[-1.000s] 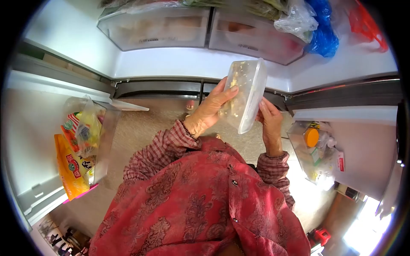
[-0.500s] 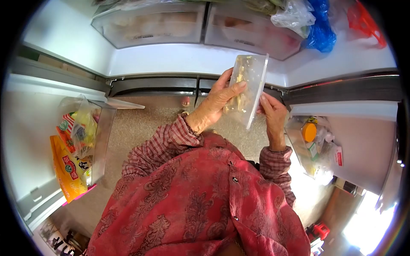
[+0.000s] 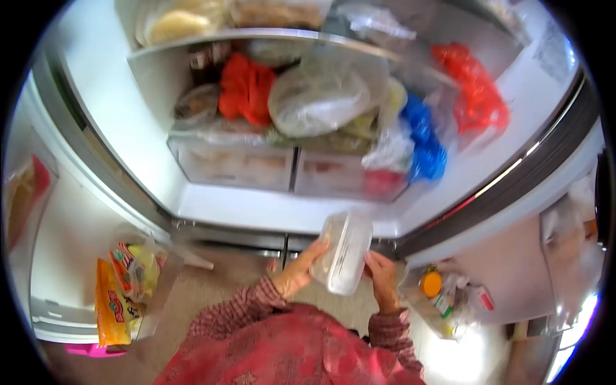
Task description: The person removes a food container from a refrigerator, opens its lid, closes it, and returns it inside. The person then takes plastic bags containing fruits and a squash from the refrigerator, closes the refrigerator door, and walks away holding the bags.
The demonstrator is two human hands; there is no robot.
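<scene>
Container point(image 3: 343, 251), rectangular and made of translucent plastic, was suspended between both hands in front of an open refrigerator point(image 3: 256, 211). The left hand point(image 3: 300, 268) was partly closed around its left side, fingers and thumb gripping. The right hand point(image 3: 383, 276) was half curled, fingertips at the right edge; whether they pinched it could not be told.

Relative to the preceding frame, the view had tilted upward, exposing the shelf contents above the drawers. The container had been rotated: its rimmed pale face, previously seen nearly edge-on, was turned toward the camera. Both hands maintained their sides.

A dark line of marks on the container was too blurred to read. The orange packet point(image 3: 110, 308), in the left door bin point(image 3: 157, 308), carried a red emblem and dark characters, illegible. The right door bin point(image 3: 420, 311) held an orange-lidded jar point(image 3: 430, 283) and a white carton point(image 3: 481, 297) with a red patch.

The container's upper end overlapped the white front ledge point(image 3: 256, 211) in view. Floor point(image 3: 221, 279) showed between the left hand and left door bin. Beyond the ledge stood two frosted drawers point(image 3: 234, 168); a blue bag point(image 3: 427, 144) hung over the right one. A red bag point(image 3: 246, 90) and a clear bag point(image 3: 321, 99) lay above them.
</scene>
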